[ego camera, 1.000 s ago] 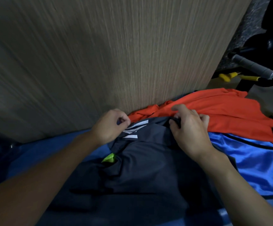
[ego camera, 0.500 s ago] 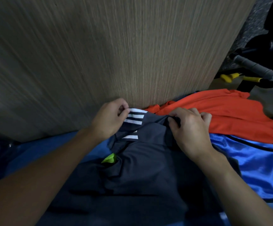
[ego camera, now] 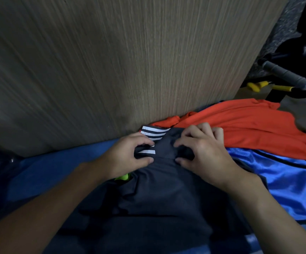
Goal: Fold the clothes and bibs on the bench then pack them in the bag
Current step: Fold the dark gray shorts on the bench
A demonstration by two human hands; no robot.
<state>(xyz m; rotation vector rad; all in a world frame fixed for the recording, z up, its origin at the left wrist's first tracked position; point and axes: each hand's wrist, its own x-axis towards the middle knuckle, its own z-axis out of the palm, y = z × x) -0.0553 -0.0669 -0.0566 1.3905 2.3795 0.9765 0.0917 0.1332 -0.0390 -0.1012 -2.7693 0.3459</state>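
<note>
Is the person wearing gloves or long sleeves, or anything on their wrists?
No gloves: the left hand and right hand are bare. No sleeve shows on the left forearm or right forearm, and no watch, bracelet or ring is visible.

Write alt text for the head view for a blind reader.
The left hand and right hand pinch the far edge of a dark grey garment with white stripes on a blue bench, against a wood-grain panel. An orange garment and a shiny blue bib lie at right.
</note>
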